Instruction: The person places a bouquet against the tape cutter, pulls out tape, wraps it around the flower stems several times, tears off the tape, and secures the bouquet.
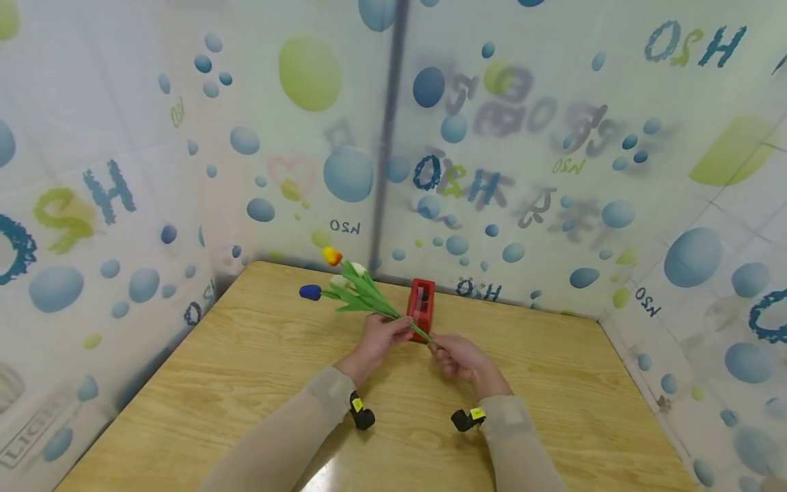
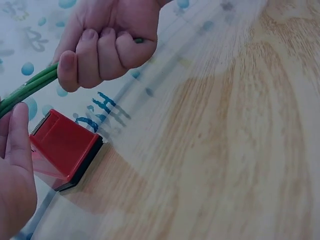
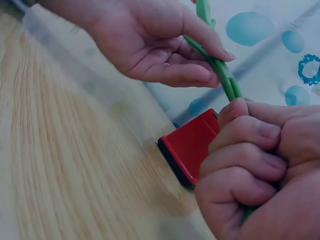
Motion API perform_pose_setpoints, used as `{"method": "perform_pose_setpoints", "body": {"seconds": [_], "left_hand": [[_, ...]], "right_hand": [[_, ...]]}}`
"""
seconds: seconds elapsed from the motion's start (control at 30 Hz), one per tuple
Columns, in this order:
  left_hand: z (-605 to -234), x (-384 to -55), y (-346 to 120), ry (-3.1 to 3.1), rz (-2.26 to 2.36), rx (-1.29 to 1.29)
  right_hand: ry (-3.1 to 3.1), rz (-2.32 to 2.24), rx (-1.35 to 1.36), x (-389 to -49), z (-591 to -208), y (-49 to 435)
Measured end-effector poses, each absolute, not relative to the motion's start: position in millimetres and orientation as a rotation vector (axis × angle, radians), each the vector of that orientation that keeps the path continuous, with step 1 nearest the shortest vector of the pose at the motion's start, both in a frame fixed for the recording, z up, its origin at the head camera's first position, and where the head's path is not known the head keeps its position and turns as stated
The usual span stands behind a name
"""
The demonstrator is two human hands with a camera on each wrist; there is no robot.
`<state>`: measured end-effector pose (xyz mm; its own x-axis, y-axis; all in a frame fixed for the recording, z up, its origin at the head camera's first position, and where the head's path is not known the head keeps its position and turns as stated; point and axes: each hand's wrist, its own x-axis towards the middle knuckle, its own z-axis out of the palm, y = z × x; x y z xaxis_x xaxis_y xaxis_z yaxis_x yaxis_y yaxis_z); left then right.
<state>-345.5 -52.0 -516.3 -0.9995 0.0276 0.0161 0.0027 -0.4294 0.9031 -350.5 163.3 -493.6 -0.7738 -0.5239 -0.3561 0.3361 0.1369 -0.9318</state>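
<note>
A small bunch of artificial tulips (image 1: 369,294), with blue, orange-yellow and white heads on green stems, slants between both hands, heads toward the far left. My left hand (image 1: 384,336) pinches the stems (image 3: 227,82) between thumb and fingers, partway down. Around the lower stem ends curl the fingers of my right hand (image 1: 461,359); a green tip shows at its little-finger side in the left wrist view. Just behind the hands, a red tape dispenser (image 1: 421,304) with a black base and a toothed cutting edge stands on the table; the stems cross in front of its near end.
The wooden table (image 1: 277,355) meets a curtain (image 1: 529,205) printed with bubbles and letters at its back edge. More of this curtain hangs on the left and right. Each sleeve cuff carries a small black wrist camera (image 1: 361,413).
</note>
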Motion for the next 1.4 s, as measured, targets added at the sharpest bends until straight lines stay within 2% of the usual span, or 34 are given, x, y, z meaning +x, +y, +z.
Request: {"method": "perform_pose_setpoints", "body": {"seconds": [0.33, 0.57, 0.83, 0.97, 1.23, 1.4], "left_hand": [[-514.9, -344.6, -51.1, 1.548, 2.73, 0.056], [-516.8, -343.7, -52.2, 1.46, 2.761, 0.026], [-517.9, -347.8, -52.1, 1.549, 2.68, -0.056], [-517.0, -348.1, -51.9, 1.573, 2.661, -0.022], [-516.7, -346.9, -51.4, 1.645, 2.615, 0.069], [-517.0, -346.2, -50.7, 1.648, 2.605, 0.083]], "right_hand": [[2.356, -1.568, -0.501, -354.6, -497.8, 157.1], [2.691, -1.333, -0.597, -354.0, -499.7, 153.7], [2.789, -1.172, -0.641, -351.2, -495.3, 154.3], [2.685, -1.254, -0.561, -349.7, -493.1, 155.4], [1.999, -1.546, -0.203, -349.5, -495.0, 164.7], [1.868, -1.614, -0.143, -348.9, -495.0, 166.0]]}}
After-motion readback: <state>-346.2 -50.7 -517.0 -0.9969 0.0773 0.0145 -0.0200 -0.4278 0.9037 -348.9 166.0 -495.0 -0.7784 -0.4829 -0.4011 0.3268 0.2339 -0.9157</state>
